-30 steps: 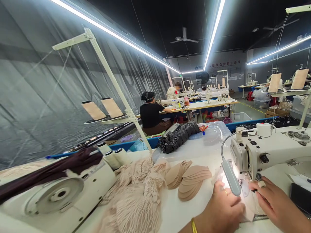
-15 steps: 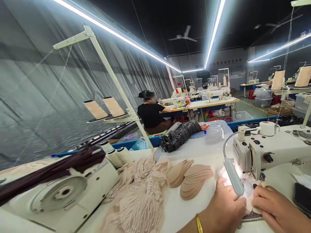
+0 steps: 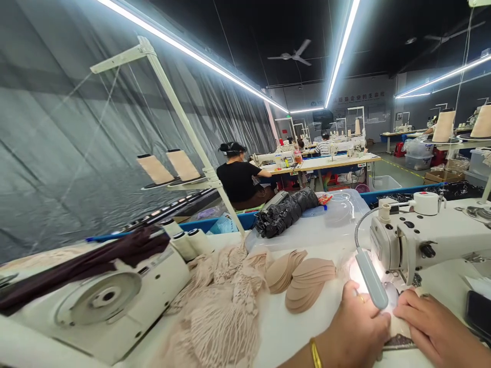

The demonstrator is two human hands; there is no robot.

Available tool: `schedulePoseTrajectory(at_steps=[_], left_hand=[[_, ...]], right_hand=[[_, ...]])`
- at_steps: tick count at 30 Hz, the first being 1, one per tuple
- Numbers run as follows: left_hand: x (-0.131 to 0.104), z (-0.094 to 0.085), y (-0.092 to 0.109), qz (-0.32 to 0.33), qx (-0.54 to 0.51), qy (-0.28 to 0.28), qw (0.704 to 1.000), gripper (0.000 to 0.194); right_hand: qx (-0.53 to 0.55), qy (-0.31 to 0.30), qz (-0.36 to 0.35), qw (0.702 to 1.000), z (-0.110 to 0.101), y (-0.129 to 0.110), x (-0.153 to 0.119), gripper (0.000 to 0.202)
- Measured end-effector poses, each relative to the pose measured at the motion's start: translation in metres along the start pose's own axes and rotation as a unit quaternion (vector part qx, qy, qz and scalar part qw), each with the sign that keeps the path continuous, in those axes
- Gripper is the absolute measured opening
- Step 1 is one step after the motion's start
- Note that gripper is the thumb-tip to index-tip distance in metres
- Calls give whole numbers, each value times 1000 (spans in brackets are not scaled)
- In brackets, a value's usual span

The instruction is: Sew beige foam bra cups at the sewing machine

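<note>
At the needle end of a white sewing machine (image 3: pixel 406 235), both my hands work close together on a piece of beige fabric (image 3: pixel 399 327). My left hand (image 3: pixel 351 324), with a gold bracelet at the wrist, has its fingers curled in on the fabric's left side. On the right side, the bent fingers of my right hand (image 3: pixel 429 319) press together at the fabric. A grey lamp (image 3: pixel 372 281) on a bendable neck lights this spot and partly covers the left fingertips and the cloth. The needle tip cannot be made out.
Left of my hands lie stacked beige cup-shaped pads (image 3: pixel 310 283) and a heap of beige lace (image 3: pixel 226 306). Behind are a clear plastic lid (image 3: pixel 341 214) and a black plastic bundle (image 3: pixel 286 212). A dark phone-like object (image 3: pixel 479 312) sits far right. A co-worker (image 3: pixel 238 179) sits ahead.
My right hand has shifted slightly left and away from me, closer to the left hand. The left hand stays nearly in place. The whole view has moved a little.
</note>
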State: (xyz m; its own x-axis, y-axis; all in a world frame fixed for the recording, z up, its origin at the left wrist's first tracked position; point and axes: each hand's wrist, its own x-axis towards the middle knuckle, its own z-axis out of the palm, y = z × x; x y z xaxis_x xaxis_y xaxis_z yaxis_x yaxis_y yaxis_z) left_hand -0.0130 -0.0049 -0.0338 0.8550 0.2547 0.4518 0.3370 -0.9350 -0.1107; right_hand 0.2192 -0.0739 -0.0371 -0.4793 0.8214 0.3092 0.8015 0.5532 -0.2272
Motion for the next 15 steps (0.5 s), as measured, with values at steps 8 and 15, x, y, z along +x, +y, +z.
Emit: schedulePoseTrajectory(at_steps=[8, 15], left_hand=[[7, -29, -13, -21, -61, -9, 998, 6], [10, -28, -25, -66, -61, -54, 994, 8]], right_hand=[[-47, 77, -4, 996, 8, -1, 4, 40], [-65, 83, 6, 994, 11, 2, 6, 34]])
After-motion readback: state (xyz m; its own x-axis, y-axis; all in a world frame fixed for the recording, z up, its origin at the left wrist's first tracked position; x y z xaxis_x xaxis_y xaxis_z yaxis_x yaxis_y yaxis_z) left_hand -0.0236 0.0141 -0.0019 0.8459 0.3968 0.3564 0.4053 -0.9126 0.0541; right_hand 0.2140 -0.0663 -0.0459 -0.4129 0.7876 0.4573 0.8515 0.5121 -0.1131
